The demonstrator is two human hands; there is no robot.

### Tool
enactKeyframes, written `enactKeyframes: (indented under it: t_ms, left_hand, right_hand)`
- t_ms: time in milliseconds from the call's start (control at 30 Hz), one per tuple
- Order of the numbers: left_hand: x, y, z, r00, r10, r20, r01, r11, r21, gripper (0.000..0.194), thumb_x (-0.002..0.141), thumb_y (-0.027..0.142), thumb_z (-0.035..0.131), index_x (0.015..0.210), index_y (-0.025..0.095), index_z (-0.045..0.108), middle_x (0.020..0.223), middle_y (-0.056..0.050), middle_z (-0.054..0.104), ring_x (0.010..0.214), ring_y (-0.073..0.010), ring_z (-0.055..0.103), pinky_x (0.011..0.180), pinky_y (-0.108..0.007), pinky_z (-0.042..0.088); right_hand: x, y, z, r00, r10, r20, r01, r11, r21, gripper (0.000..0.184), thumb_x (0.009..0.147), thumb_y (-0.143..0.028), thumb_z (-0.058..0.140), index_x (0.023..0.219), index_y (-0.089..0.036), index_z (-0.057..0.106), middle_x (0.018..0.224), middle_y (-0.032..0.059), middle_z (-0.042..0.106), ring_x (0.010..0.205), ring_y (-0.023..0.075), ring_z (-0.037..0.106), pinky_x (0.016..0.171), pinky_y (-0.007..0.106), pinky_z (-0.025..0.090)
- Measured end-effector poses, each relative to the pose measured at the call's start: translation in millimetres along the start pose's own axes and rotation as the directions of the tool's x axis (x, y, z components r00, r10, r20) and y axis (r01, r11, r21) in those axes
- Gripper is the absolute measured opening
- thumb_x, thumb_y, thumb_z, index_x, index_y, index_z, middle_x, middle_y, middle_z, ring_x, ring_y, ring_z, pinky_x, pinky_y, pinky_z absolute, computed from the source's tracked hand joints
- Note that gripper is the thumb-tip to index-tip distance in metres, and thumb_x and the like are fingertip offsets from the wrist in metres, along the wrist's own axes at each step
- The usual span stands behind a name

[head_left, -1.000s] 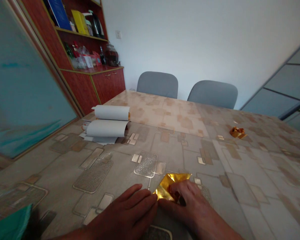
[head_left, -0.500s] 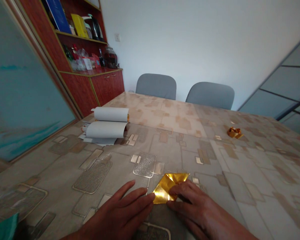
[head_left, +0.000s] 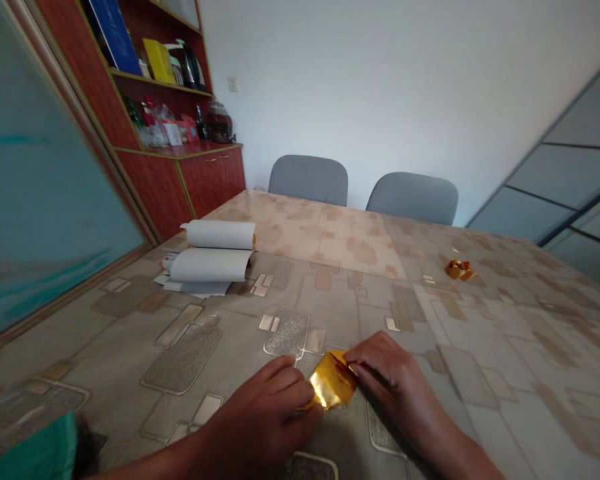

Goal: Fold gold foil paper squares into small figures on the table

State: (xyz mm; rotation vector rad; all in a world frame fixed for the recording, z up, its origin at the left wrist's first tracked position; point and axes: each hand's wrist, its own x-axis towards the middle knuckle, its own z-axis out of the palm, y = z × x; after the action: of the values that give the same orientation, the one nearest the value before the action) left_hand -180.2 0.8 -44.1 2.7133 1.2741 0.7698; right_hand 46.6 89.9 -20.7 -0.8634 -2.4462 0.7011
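Gold foil (head_left: 331, 387) gleamed between the left hand (head_left: 270, 417) and the right hand (head_left: 397, 380): a small, mirror-bright piece with creased facets, a pale glint low on its left part and a darker, reddish-brown patch toward the upper right. It was to the right of the paper stack (head_left: 211, 265) and nearer the camera; whether it rested on the tabletop (head_left: 350, 307) or was slightly raised could not be told. The left hand's fingers were bent and gripped the foil's left corner, while the right hand's fingers pinched its upper right edge.

The tabletop's far edge ran beyond the paper stack. To the right of the stack, a wide, patterned stretch of tabletop reached from the hands out to that edge, leaving them room ahead and to the right.

Counted, there were two hands, one piece of foil held, and one folded gold shape (head_left: 460, 270) well apart from the paper stack, to its right. The stack showed two curled, white-backed sheets (head_left: 220, 235) over flatter ones whose number could not be told. Beyond the stack and to its right stood two grey chairs (head_left: 307, 180); behind it stood one red-brown cabinet (head_left: 213, 173).
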Motion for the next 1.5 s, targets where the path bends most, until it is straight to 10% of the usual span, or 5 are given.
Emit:
enactKeyframes:
  t_ms: [267, 533, 933, 1200, 1500]
  left_hand:
    - [11, -7, -2.7, 0.997, -0.05, -0.056, 0.047, 0.998, -0.051, 0.02, 0.094, 0.014, 0.056, 0.075, 0.019, 0.062, 0.088, -0.002, 0.067, 0.079, -0.0173, 0.057, 0.072, -0.03, 0.043]
    - [15, -9, -9.4, 0.938, -0.343, 0.053, 0.343, 0.892, -0.293, 0.013, 0.086, 0.013, 0.064, 0.097, 0.02, 0.065, 0.088, 0.0, 0.068, 0.082, -0.0185, 0.06, 0.072, -0.027, 0.045]
    - [13, -7, -13.1, 0.913, -0.386, 0.135, 0.387, 0.708, -0.591, 0.019, 0.087, 0.023, 0.064, 0.07, 0.018, 0.071, 0.067, 0.001, 0.063, 0.065, -0.0135, 0.057, 0.062, -0.023, 0.037]
    - [22, -3, -19.7, 0.737, -0.56, 0.377, 0.566, 0.208, -0.798, 0.013, 0.078, 0.028, 0.068, 0.079, 0.016, 0.062, 0.069, 0.003, 0.058, 0.066, -0.0133, 0.053, 0.06, -0.022, 0.039]
    - [19, -3, -21.2, 0.772, -0.582, 0.254, 0.507, 0.323, -0.799, 0.012, 0.076, 0.019, 0.067, 0.087, 0.018, 0.061, 0.071, 0.005, 0.059, 0.067, -0.0131, 0.056, 0.063, -0.023, 0.042]
  right_hand:
    - [1, 5, 13, 0.981, 0.186, -0.053, -0.189, 0.981, -0.045, 0.012, 0.082, -0.008, 0.066, 0.079, -0.02, 0.066, 0.079, 0.0019, 0.064, 0.077, 0.021, 0.058, 0.072, 0.034, 0.04]
    - [-7, -17, 14, 0.975, 0.208, 0.078, -0.22, 0.862, 0.457, 0.019, 0.089, -0.029, 0.056, 0.073, -0.021, 0.051, 0.065, -0.003, 0.051, 0.061, 0.0135, 0.046, 0.055, 0.024, 0.035]
    - [-11, -30, 16, 0.997, 0.065, -0.036, -0.055, 0.969, 0.24, 0.022, 0.095, -0.024, 0.051, 0.075, -0.023, 0.06, 0.075, 0.0001, 0.061, 0.073, 0.0173, 0.057, 0.07, 0.03, 0.04]
    - [-12, -31, 18, 0.96, 0.254, 0.121, -0.278, 0.788, 0.55, 0.041, 0.096, -0.051, 0.052, 0.068, -0.022, 0.048, 0.058, -0.0058, 0.04, 0.054, 0.0116, 0.036, 0.05, 0.024, 0.028]
    - [-14, -15, 22, 0.963, 0.261, 0.064, -0.251, 0.791, 0.558, 0.021, 0.091, -0.037, 0.063, 0.103, -0.02, 0.06, 0.059, -0.0081, 0.046, 0.051, 0.0106, 0.041, 0.05, 0.023, 0.029]
